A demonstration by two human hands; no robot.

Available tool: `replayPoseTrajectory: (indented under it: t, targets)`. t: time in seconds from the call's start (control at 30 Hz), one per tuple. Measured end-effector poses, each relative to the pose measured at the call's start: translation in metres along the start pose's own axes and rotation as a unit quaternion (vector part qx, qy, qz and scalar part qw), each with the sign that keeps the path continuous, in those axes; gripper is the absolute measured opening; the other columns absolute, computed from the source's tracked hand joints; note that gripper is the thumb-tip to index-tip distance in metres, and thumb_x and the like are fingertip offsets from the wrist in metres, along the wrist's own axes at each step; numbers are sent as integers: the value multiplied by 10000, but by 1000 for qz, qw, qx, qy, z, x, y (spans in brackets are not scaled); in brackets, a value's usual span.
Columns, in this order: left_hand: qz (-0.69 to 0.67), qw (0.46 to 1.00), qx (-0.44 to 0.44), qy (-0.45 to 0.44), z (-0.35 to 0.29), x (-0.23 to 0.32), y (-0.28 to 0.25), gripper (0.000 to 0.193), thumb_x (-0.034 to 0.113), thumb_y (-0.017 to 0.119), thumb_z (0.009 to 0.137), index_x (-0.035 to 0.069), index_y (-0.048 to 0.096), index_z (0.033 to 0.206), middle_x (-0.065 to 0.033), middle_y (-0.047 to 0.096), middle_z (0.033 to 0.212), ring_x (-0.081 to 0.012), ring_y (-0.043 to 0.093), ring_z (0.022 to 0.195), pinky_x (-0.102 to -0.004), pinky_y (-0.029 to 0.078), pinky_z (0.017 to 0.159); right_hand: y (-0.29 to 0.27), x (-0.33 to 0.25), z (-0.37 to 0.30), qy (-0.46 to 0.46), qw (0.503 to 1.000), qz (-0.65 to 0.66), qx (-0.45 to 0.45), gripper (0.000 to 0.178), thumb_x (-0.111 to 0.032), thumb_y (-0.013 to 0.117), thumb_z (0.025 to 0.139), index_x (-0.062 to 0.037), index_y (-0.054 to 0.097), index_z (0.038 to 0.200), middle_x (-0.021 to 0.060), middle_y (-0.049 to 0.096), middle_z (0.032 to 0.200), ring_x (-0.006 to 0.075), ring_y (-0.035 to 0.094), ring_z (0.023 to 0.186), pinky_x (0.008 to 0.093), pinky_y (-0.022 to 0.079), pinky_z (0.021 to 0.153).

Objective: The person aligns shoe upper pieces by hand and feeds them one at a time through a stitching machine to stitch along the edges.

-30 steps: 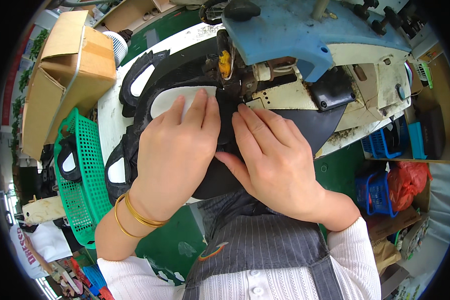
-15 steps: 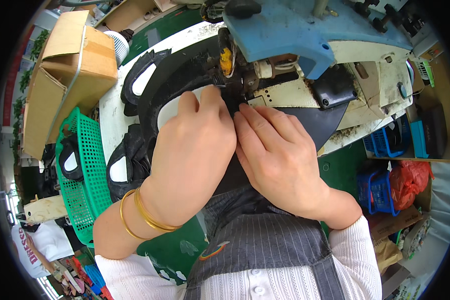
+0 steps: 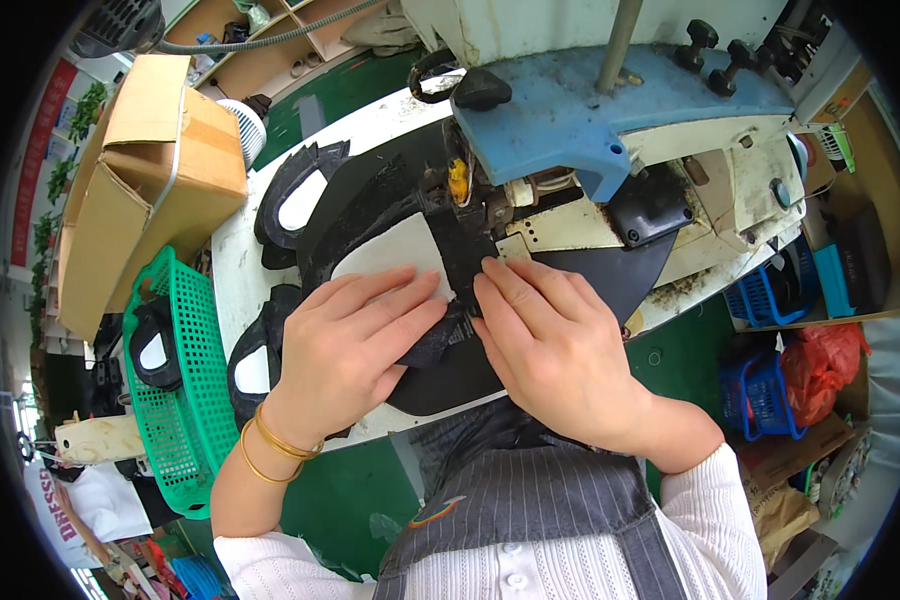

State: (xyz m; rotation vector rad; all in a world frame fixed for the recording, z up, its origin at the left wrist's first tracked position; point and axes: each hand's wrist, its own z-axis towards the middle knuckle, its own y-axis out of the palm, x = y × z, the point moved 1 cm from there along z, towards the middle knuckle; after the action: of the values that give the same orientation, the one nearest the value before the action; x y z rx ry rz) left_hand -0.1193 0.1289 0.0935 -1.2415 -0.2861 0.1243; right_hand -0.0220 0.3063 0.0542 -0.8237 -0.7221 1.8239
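A black shoe upper (image 3: 430, 350) with a white panel (image 3: 395, 248) lies on the black plate of a sewing machine (image 3: 540, 110), beside its working head (image 3: 472, 195). My left hand (image 3: 345, 340) rests on the upper, fingers stretched flat over the lower edge of the white panel; its thumb is partly hidden. My right hand (image 3: 560, 350) lies flat at the upper's right edge, fingers extended close together just below the pale metal plate (image 3: 560, 222). Neither hand has its fingers wrapped round anything. The stitching point itself is hidden by dark parts.
More black uppers with white panels (image 3: 302, 202) lie on the white table left of the machine. A green basket (image 3: 195, 370) holding another upper and a cardboard box (image 3: 155, 170) stand further left. Blue baskets (image 3: 765, 395) and a red bag (image 3: 820, 360) are at the right.
My left hand has come down toward me, its bent fingers now spread flat, baring more of the white panel. My right hand stays flat in nearly the same place. The whole view has shifted slightly.
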Motion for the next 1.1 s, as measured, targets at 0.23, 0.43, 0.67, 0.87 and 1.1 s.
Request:
replayPoseTrajectory:
  t: [0.23,0.43,0.67,0.87,1.1]
  targets:
    - [-54,997,-62,-13,1,-11,-5,608,-54,573,597,67,625,1190,-90,615,1264,-290,571,1160,-395,472,930,0,-2,-1,13,1000,16,4,346,-77,719,737,50,631,1047,154,645,1114,292,611,1020,374,502,818]
    - [58,998,-5,1,1,-2,10,454,5,562,703,73,639,1145,-50,616,1248,-233,587,1066,-351,476,884,2,-3,-1,25,999,27,12,355,-75,718,735,52,632,1056,154,644,1120,290,610,1016,376,500,829]
    - [35,999,3,-21,7,5,11,528,-78,552,626,25,610,1141,-74,615,1264,-278,581,1048,-382,441,896,0,-2,0,30,999,37,6,376,-73,715,733,51,627,1076,154,639,1133,287,603,1021,377,497,847]
    - [91,996,2,-24,10,11,12,419,52,560,723,14,614,1137,-75,614,1235,-239,571,1010,-352,446,849,3,1,0,15,999,44,6,429,-92,649,687,75,603,1080,183,614,1131,288,574,1034,370,477,875]
    - [109,993,-9,-35,17,22,12,428,82,557,731,-21,597,1144,-112,612,1217,-254,568,979,-360,455,830,-2,5,3,14,998,56,-3,433,-80,653,683,79,602,1084,181,615,1128,284,574,1042,368,476,877]
